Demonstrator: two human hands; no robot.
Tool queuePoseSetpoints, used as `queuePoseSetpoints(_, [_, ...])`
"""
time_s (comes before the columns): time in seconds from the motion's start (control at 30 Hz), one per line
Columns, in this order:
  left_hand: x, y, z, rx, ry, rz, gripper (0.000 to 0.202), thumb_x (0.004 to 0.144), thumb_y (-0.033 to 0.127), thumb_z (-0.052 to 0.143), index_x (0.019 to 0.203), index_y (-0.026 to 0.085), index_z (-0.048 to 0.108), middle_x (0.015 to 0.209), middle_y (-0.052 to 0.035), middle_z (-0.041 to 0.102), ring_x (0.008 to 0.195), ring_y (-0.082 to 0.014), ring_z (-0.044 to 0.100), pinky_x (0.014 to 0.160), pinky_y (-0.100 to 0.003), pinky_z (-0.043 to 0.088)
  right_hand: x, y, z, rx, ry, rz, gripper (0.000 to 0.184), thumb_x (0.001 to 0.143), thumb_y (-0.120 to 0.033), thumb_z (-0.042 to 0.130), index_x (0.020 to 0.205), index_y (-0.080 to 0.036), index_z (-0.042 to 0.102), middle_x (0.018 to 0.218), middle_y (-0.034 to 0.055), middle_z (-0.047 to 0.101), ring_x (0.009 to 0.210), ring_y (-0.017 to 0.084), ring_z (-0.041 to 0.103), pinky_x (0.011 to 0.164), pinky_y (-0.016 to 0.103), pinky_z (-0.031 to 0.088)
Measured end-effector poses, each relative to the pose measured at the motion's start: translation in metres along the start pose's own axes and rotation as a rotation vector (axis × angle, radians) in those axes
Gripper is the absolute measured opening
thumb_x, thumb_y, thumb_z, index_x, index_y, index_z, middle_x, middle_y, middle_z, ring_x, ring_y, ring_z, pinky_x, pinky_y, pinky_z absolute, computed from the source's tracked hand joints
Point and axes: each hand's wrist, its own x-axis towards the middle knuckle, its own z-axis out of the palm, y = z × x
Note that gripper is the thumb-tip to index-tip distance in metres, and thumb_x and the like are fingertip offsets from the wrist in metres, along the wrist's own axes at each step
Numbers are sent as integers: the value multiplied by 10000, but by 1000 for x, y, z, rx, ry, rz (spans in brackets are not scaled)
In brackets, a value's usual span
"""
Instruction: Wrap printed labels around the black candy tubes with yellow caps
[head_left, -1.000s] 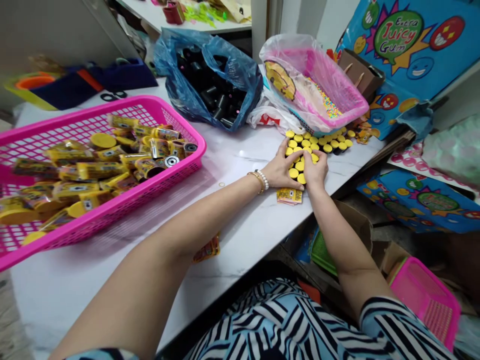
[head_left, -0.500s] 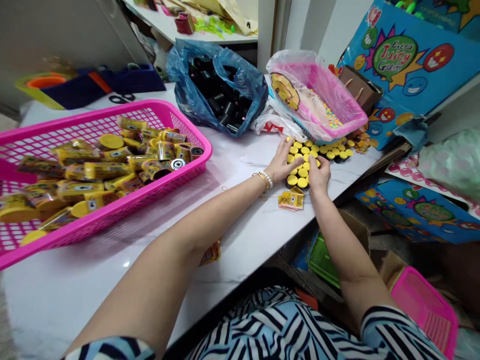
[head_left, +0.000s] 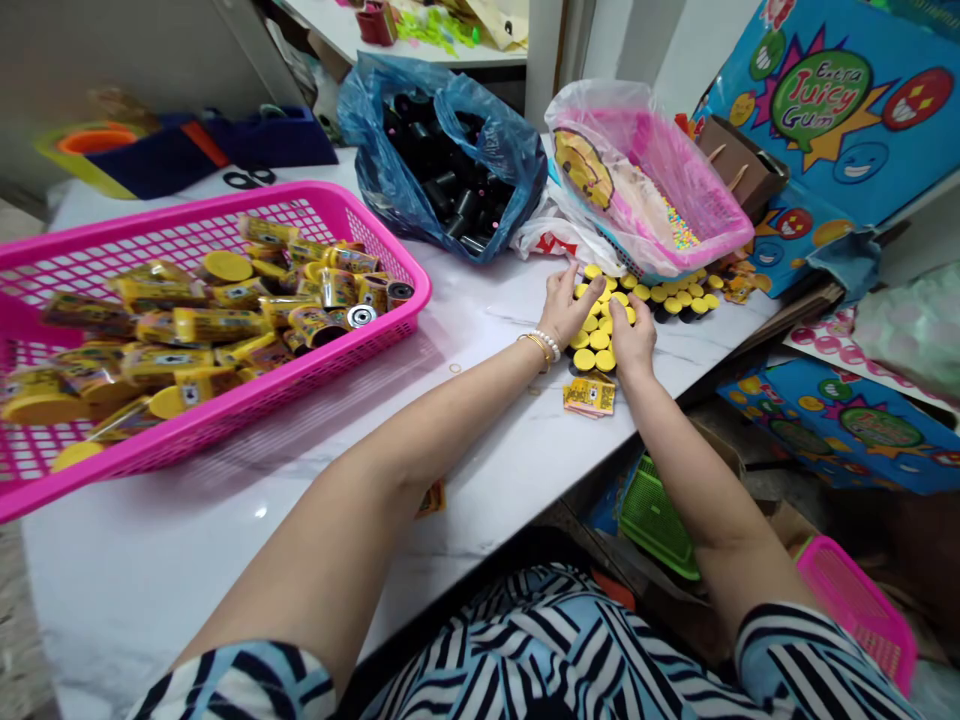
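Observation:
Both hands rest on a packed cluster of small black tubes with yellow caps standing on the white table. My left hand lies over the cluster's left side, fingers stretched out and a little apart, thumb on a cap. My right hand sits on the right side, its fingers curled down onto the caps, gripping a tube. More yellow-capped tubes run on to the right. A small stack of yellow labels lies just in front of the cluster.
A pink basket of labelled yellow tubes fills the left. A blue bag of black tubes and a bag-lined pink basket of coloured sweets stand behind. Gum boxes are stacked at right. Scissors lie at the back.
My left hand has slid forward over the caps with its fingers stretching out. My right hand has stayed on the cluster's right side. The view has shifted slightly.

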Motion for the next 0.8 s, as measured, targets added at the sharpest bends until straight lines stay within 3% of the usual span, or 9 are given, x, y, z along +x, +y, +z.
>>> queuePoseSetpoints(0.23, [-20,6,-17,56,-4,48,508,1020,564,539,1234,156,752,1402,-159,647,1390,-231,543,1222,-352,382,10,7,12,82,-229,-143,697,909,-665,579,1435,-207,590,1329,115,694,1244,261,651,1085,444,545])
queuePoseSetpoints(0.5, [-42,13,-43,84,229,43,451,1049,540,499,1060,181,772,1160,-105,771,1160,-214,662,1084,-332,475,9,-8,46,87,-382,-180,673,870,-679,632,1361,-219,645,1309,101,702,1248,257,636,1144,462,498])
queuePoseSetpoints(0.67, [-50,7,-68,116,385,-12,469,1066,552,446,992,205,752,1098,-82,770,1122,-222,658,1047,-340,483,1,-28,79,155,-487,-140,654,828,-656,688,1297,-201,684,1296,99,719,1212,258,656,1153,457,486])
queuePoseSetpoints(0.8, [-64,2,-88,120,486,-58,471,1064,562,443,1040,191,733,1134,-103,757,1167,-236,646,1084,-362,469,-10,-43,98,210,-619,-142,612,787,-626,738,1237,-212,712,1223,63,746,1153,252,675,1126,442,506])
